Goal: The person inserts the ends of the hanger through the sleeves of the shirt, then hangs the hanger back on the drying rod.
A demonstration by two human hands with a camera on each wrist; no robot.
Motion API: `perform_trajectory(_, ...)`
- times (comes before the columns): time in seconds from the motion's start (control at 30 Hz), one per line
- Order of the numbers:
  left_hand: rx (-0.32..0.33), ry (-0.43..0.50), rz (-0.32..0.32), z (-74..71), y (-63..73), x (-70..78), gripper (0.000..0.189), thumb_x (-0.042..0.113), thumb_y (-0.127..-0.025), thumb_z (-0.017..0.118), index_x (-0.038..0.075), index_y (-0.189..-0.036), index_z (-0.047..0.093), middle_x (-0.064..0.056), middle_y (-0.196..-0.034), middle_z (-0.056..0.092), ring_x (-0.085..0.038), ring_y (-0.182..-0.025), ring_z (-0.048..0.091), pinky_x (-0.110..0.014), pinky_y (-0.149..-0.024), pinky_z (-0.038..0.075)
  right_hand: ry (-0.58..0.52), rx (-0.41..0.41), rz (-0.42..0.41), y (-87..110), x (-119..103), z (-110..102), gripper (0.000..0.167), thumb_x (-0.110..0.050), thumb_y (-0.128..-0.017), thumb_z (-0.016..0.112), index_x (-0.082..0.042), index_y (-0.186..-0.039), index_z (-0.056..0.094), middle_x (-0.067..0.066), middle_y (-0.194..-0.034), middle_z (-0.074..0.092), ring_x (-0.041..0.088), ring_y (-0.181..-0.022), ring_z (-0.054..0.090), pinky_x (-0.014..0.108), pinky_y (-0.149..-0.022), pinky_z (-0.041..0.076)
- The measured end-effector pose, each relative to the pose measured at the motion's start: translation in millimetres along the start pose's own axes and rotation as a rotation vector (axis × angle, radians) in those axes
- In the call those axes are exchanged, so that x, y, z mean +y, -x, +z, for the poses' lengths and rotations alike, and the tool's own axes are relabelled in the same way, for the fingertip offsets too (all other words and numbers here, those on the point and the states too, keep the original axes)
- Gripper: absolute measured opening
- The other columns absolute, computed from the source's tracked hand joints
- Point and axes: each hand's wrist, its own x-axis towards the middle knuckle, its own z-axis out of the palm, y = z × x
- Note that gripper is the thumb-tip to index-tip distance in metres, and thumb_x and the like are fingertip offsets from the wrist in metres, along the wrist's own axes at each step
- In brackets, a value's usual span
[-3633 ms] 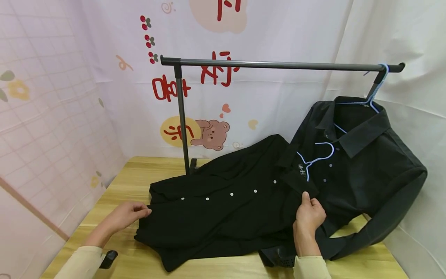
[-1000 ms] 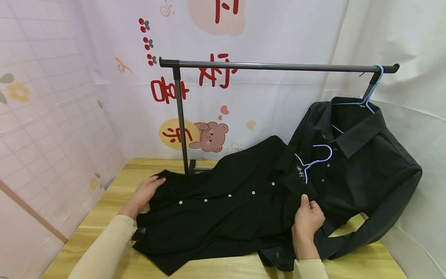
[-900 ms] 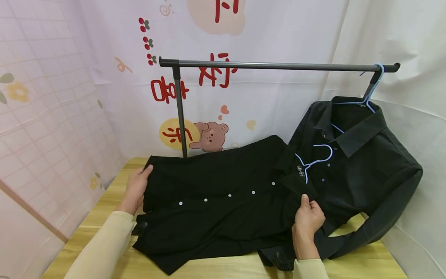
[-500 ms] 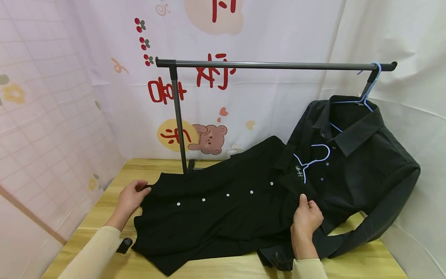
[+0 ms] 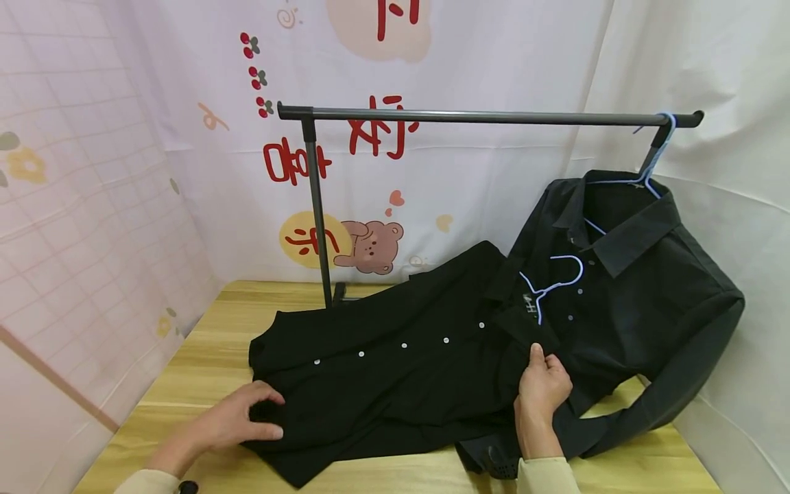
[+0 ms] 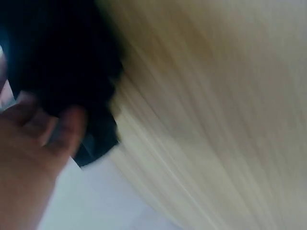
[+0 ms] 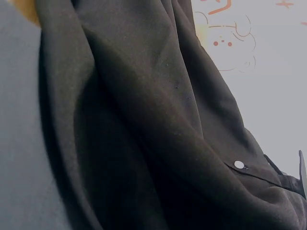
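Note:
A black shirt point(image 5: 395, 384) with white buttons lies across the table, collar to the right. A light-blue hanger point(image 5: 558, 283) pokes its hook out of that collar. My right hand point(image 5: 546, 385) pinches the shirt just below the collar. At the lower hem, my left hand point(image 5: 231, 418) is over the cloth, thumb and fingers spread apart with a gap between them. The left wrist view is blurred and has the left hand point(image 6: 36, 139) beside the dark hem. Only shirt folds point(image 7: 144, 105) and a button fill the right wrist view; the right hand is not visible there.
A dark metal rack point(image 5: 469, 116) stands behind the shirt. Another black shirt point(image 5: 654, 309) hangs at its right end on a blue hanger point(image 5: 663, 151), its sleeve reaching the table. Wooden tabletop point(image 5: 185, 370) shows at the left. White printed curtains point(image 5: 494, 62) stand behind.
My left hand lifted and spread the hem's far corner, let go of it, and moved down to the hem's near part. My right hand keeps its hold near the collar.

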Motion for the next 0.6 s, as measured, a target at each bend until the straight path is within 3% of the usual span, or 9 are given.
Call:
perform_trajectory(0.07, -0.050, -0.119, 0.076, 5.3, 2.1, 2.5, 0.031, 0.039, -0.084, 0.079, 0.018, -0.105, 0.068, -0.004, -0.114, 0.057, -0.029, -0.102, 0.057, -0.048, -0.082, 0.048, 0.004, -0.001, 0.002, 0.2, -0.4, 0.1, 0.054, -0.019, -0.095, 0.068, -0.009, -0.049, 0.042, -0.008, -0.048, 0.030, 0.010, -0.045, 0.031, 0.023, -0.045, 0.025)
perform_trajectory(0.13, 0.030, -0.281, 0.120, 9.4, 1.3, 3.8, 0.021, 0.035, -0.084, 0.079, 0.022, -0.097, 0.070, 0.001, -0.106, 0.059, -0.022, -0.094, 0.059, -0.045, -0.076, 0.048, 0.009, 0.001, 0.002, 0.2, -0.6, 0.1, 0.054, -0.019, -0.095, 0.068, -0.009, -0.050, 0.042, -0.008, -0.048, 0.029, 0.010, -0.045, 0.031, 0.023, -0.045, 0.025)
perform_trajectory(0.23, 0.326, -0.451, 0.118, 10.4, -4.4, 2.3, 0.011, 0.021, -0.082, 0.082, 0.021, -0.086, 0.071, 0.005, -0.090, 0.062, -0.016, -0.078, 0.062, -0.040, -0.066, 0.050, 0.012, 0.001, -0.003, 0.0, -0.9, 0.2, 0.054, -0.020, -0.095, 0.068, -0.009, -0.050, 0.042, -0.008, -0.048, 0.030, 0.010, -0.045, 0.031, 0.023, -0.045, 0.025)
perform_trajectory(0.3, 0.507, -0.466, 0.063, 7.8, -9.1, 0.9, 0.012, 0.013, -0.080, 0.082, 0.017, -0.085, 0.072, 0.003, -0.084, 0.064, -0.017, -0.072, 0.062, -0.040, -0.061, 0.050, 0.011, 0.000, -0.002, 0.2, -1.0, 0.2, 0.054, -0.021, -0.095, 0.068, -0.009, -0.050, 0.041, -0.008, -0.048, 0.030, 0.010, -0.044, 0.031, 0.023, -0.045, 0.025)
perform_trajectory(0.37, 0.622, -0.459, 0.021, 4.2, -12.3, -0.2, 0.011, 0.010, -0.079, 0.082, 0.011, -0.085, 0.073, -0.002, -0.083, 0.065, -0.023, -0.071, 0.063, -0.044, -0.059, 0.049, 0.007, -0.003, 0.000, 0.6, -1.1, 0.2, 0.054, -0.021, -0.095, 0.068, -0.008, -0.050, 0.041, -0.008, -0.047, 0.030, 0.010, -0.044, 0.031, 0.023, -0.045, 0.025)
perform_trajectory(0.5, 0.692, -0.479, 0.000, 2.2, -12.6, -0.4, 0.020, 0.006, -0.074, 0.084, 0.006, -0.088, 0.070, -0.009, -0.086, 0.063, -0.028, -0.071, 0.061, -0.046, -0.057, 0.044, -0.004, -0.004, 0.007, 1.9, -1.2, 0.4, 0.054, -0.021, -0.095, 0.068, -0.008, -0.050, 0.042, -0.008, -0.047, 0.030, 0.010, -0.043, 0.031, 0.023, -0.044, 0.025)
perform_trajectory(0.6, 0.655, -0.474, 0.045, 5.8, -8.3, 4.7, 0.032, 0.000, -0.070, 0.085, 0.013, -0.078, 0.057, 0.002, -0.076, 0.052, -0.014, -0.062, 0.050, -0.034, -0.052, 0.040, -0.010, -0.007, 0.008, 2.6, -1.3, 0.6, 0.054, -0.021, -0.095, 0.068, -0.007, -0.051, 0.042, -0.008, -0.047, 0.030, 0.009, -0.043, 0.030, 0.023, -0.044, 0.024)
